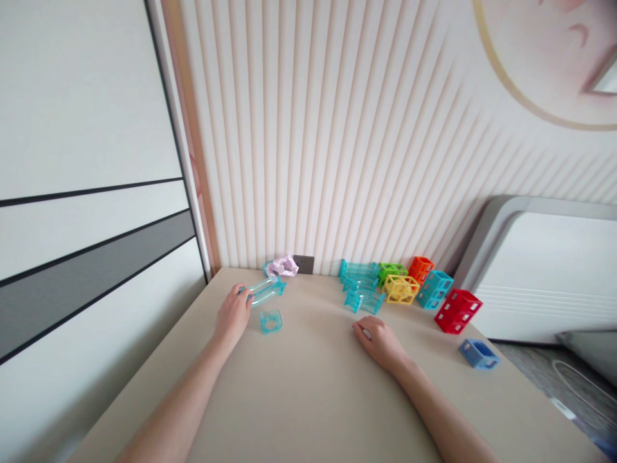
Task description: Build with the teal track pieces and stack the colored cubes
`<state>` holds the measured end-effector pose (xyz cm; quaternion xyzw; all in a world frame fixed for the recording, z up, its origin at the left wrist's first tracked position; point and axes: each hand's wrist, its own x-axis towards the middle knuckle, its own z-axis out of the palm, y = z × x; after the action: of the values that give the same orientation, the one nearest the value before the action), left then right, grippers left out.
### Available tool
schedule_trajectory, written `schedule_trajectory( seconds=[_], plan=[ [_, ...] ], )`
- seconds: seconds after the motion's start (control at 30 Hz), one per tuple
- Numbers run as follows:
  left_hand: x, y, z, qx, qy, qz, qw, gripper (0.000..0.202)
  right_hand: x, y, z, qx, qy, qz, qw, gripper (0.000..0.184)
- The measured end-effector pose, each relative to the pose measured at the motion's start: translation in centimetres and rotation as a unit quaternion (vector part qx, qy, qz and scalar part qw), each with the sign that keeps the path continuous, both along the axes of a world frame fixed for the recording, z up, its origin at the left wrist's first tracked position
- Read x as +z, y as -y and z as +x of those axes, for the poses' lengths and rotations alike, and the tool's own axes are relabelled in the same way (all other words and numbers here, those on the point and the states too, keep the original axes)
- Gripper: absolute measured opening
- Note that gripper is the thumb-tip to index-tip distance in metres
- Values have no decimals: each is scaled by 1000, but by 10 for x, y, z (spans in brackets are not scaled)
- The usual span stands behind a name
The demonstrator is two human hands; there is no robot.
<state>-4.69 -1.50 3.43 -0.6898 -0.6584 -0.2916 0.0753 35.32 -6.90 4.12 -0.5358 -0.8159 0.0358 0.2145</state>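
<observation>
My left hand (234, 313) is closed around the left end of a clear teal track piece (265, 290) at the far left of the table. Just below that piece lies a small clear teal square frame (270, 321) with a round hole. My right hand (379, 342) rests on the tabletop with its fingers curled together, and I see no object in it. Nearest to it are several clear teal track pieces (364, 301), lying one behind another by the wall. Behind my left hand's piece sits a crumpled pale pink wrapper or cloth (282, 265), partly covering something teal.
To the right stand open-sided blocks: green (391, 272), yellow (401, 289), orange (420, 270), teal (434, 289), red (457, 311) and blue (479, 354). The beige table (299, 392) meets a ribbed wall with a dark socket (304, 264). A white cabinet (96, 270) borders the left.
</observation>
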Motion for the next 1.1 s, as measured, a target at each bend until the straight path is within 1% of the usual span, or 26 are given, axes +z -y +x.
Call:
schedule_trajectory(
  seconds=[0.1,0.2,0.27,0.33,0.4,0.47,0.57,0.6,0.67,0.8,0.87,0.93,1.03,1.1],
  plan=[
    [8,3,1,-1,3,19,1000,20,2,1,-1,1,-3,-2,1000,43],
    [16,7,4,-4,12,64,998,18,4,1,-2,1,0,-5,1000,43],
    [19,11,9,-17,24,98,995,17,4,1,-2,5,-1,1,1000,42],
    [21,15,18,-54,40,125,990,16,2,0,-1,15,-11,26,999,37],
    [19,21,31,-114,58,142,982,16,-1,0,0,25,-27,74,997,30],
    [16,28,47,-181,66,146,970,16,-2,1,0,22,-39,136,990,31],
    [10,41,73,-270,59,130,952,15,0,4,-1,18,-35,218,975,39],
    [8,45,80,-289,61,123,947,14,2,6,-1,26,-25,233,972,40],
    [5,53,92,-316,72,103,940,12,7,9,-4,64,7,235,970,38],
    [-1,60,103,-339,84,57,935,7,14,13,-12,163,61,196,965,34],
    [-4,60,105,-347,82,34,934,7,14,13,-16,188,66,186,962,26],
    [-7,59,105,-353,80,16,932,8,13,12,-19,192,65,187,961,20],
    [-8,59,106,-356,73,-7,932,9,12,10,-19,187,66,196,960,19],
    [-8,59,106,-357,62,-15,932,17,14,9,-15,177,69,204,960,18]
  ],
)
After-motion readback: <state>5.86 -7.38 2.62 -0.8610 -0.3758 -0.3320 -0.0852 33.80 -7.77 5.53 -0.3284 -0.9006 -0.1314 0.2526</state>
